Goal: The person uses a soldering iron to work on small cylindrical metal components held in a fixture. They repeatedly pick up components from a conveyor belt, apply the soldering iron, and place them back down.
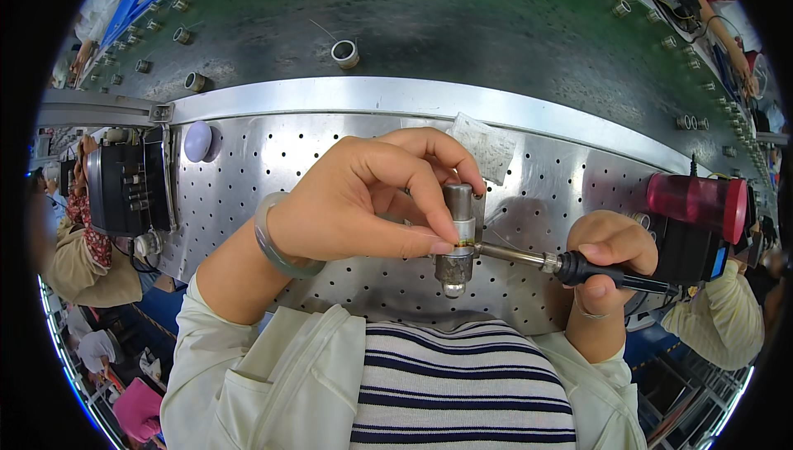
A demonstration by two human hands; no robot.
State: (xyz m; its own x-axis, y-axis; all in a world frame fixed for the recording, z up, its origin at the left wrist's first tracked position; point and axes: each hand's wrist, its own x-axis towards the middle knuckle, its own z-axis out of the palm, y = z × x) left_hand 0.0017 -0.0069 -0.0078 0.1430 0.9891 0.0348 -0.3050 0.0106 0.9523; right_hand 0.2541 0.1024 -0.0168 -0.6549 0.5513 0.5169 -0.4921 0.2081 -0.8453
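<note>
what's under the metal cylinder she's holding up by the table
Under the metal cylinder lies the perforated steel worktop. The left hand covers the part behind it, so nothing can be told there.

A green conveyor [462,28] carries metal rings [345,53]; a red-capped jar [698,202] sits right, a black box [124,190] left.

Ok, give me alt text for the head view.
The left hand pinches a small metal cylinder upright over a perforated steel bench, while the right hand holds a black-handled soldering iron, its tip at the cylinder's side.
</note>
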